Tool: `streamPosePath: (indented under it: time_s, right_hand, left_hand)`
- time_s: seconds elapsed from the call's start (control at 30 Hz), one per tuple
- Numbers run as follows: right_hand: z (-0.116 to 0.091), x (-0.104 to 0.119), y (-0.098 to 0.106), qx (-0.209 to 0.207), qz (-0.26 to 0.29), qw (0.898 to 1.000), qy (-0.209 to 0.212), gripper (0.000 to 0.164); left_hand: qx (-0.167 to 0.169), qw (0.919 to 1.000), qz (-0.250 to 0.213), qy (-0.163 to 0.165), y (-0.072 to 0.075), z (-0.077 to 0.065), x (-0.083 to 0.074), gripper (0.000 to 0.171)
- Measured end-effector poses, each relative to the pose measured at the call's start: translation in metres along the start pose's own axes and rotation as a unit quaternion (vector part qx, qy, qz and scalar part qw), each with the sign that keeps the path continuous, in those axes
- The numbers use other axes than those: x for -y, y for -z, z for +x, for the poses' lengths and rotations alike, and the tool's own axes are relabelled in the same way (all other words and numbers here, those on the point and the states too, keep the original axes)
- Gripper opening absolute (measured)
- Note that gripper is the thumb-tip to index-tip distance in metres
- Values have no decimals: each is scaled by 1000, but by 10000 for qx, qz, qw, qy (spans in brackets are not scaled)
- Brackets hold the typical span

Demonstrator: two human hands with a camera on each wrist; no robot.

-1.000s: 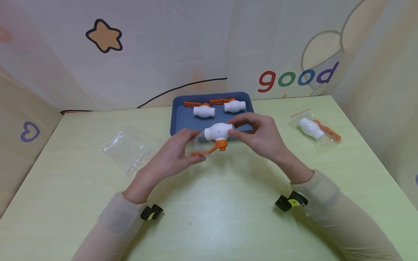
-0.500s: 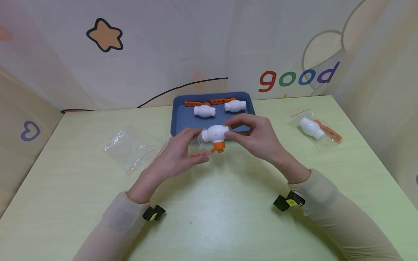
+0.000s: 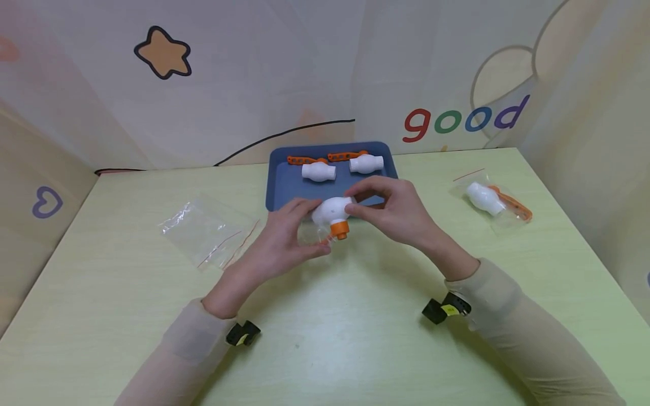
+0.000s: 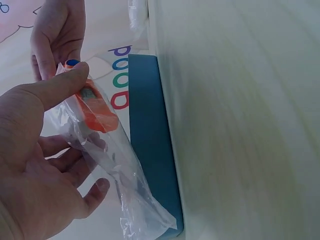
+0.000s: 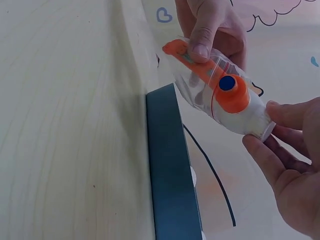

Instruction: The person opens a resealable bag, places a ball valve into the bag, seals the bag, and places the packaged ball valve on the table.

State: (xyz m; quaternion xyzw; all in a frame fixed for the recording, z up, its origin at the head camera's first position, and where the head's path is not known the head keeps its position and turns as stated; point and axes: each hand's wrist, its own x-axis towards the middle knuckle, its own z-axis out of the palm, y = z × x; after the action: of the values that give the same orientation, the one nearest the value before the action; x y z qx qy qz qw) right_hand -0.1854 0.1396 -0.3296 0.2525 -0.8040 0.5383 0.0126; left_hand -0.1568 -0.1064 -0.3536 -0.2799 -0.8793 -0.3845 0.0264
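Between both hands, above the table's middle, is a white ball valve (image 3: 333,210) with an orange lever handle (image 5: 204,71). Its lever side sits inside a clear zip bag (image 4: 125,172), whose red-lined mouth crosses the valve near its orange cap in the right wrist view. My left hand (image 3: 276,239) grips the bagged part, thumb pressing the bag over the orange lever. With thumb and fingertips, my right hand (image 3: 396,211) pinches the valve's bare white end, which sticks out of the bag. The left fingers hide part of the lever in the head view.
Behind the hands, a blue tray (image 3: 276,189) carries two more white valves (image 3: 319,172) with orange levers. Flat clear bags (image 3: 203,231) lie on the left. Another bagged valve (image 3: 484,198) lies on the right. A printed curtain (image 3: 254,84) hangs behind the table.
The valve and my right hand have shifted slightly left while my left hand moved slightly right. More of the valve and its lever is now covered by the bag and left fingers.
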Motion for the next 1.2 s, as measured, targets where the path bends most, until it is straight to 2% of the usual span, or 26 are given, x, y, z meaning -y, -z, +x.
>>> streamPosePath:
  time_s: [0.3,0.43,0.57,1.0,1.2]
  right_hand:
    - [4,-3,1,-65,-282,9995,-87,21]
    - [4,-4,1,-40,-298,9992,-266,22]
    - [2,-5,0,4,-251,9990,-372,22]
    - [-1,-9,-13,138,10,9997,-203,22]
    - [0,-8,-17,-5,56,9996,-284,21]
  left_hand:
    - [-99,9994,339,55,-4,1,-1,79]
    - [-167,9987,477,57,-5,1,0,79]
    - [-183,9988,452,24,-7,1,0,79]
    - [-221,9991,322,-165,-11,2,-6,81]
    - [-332,9989,272,-175,-12,3,-8,80]
